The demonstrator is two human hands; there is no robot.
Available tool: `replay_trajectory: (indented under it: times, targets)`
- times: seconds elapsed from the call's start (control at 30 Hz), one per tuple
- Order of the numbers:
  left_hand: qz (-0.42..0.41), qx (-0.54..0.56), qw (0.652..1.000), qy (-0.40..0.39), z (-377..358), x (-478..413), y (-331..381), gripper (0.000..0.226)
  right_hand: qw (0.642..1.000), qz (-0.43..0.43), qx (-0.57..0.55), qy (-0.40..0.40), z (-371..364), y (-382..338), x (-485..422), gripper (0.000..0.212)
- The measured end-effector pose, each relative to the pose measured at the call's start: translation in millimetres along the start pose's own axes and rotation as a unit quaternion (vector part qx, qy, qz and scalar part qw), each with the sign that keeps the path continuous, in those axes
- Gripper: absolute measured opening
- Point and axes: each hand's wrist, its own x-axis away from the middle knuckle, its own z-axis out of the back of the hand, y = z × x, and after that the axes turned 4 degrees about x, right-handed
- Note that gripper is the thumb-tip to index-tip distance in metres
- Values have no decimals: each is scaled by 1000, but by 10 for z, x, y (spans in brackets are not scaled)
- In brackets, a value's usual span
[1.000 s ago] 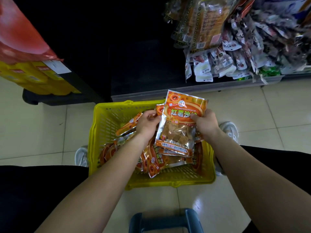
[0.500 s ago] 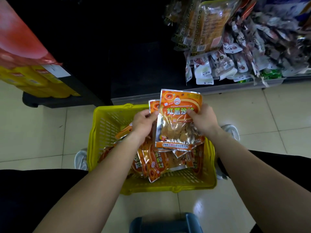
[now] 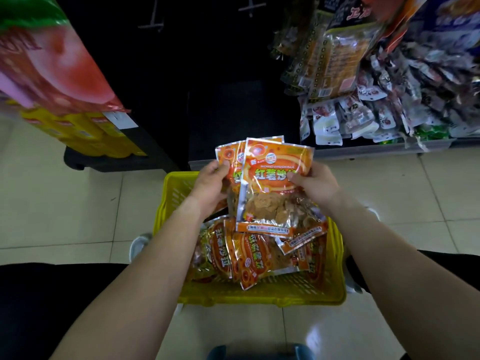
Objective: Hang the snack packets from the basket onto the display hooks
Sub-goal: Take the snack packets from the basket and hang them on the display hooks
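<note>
A pale tiled floor fills the lower view, and a dark display rack rises behind it with two metal hooks jutting out near the top. To the right of the rack, hanging snack bags crowd together above a grey ledge. A yellow basket sits on the floor between the person's feet, and orange snack packets lie heaped in it. Above the basket's far end, a front packet is held upright with its label facing the camera, and a second packet is fanned out just behind it. The left hand curls round the left edge of this second packet, thumb on its face. The right hand pinches the front packet's right edge.
</note>
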Motion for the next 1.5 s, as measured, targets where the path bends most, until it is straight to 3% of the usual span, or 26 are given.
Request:
replay_trajectory:
  times: [0.23,0.33,0.47,0.53,0.63,0.77,1.0,1.1,1.2,1.33,1.5]
  targets:
    - [-25,-68,997,-6,5,136,125,29,997,44,55,9,-218,-260,63,33]
    - [-29,-78,996,7,50,206,167,32,998,49,39,-8,-258,-328,104,33]
    - [-37,-29,999,-6,94,351,270,47,995,67,59,39,-341,-457,129,22]
    - [-83,-92,992,-31,126,395,314,39,992,82,71,57,-383,-551,122,20]
    - [-141,-154,978,16,146,398,429,27,991,98,64,65,-454,-701,112,22]
    - [-165,-133,977,41,196,312,613,19,990,103,27,90,-488,-837,70,48]
    - [-170,-109,979,40,260,-20,831,13,992,72,-4,-102,-349,-838,-162,61]
    - [-173,-91,979,63,253,-215,886,10,990,84,9,-113,-369,-884,-360,59]
    - [-183,-82,977,72,248,-468,928,11,991,107,30,-72,-433,-953,-607,51]
    - [-208,-63,972,93,200,-807,979,24,992,117,38,-7,-562,-1061,-1028,42]
    - [-195,-66,971,118,280,-1271,843,59,995,101,6,11,-740,-1109,-1606,44]
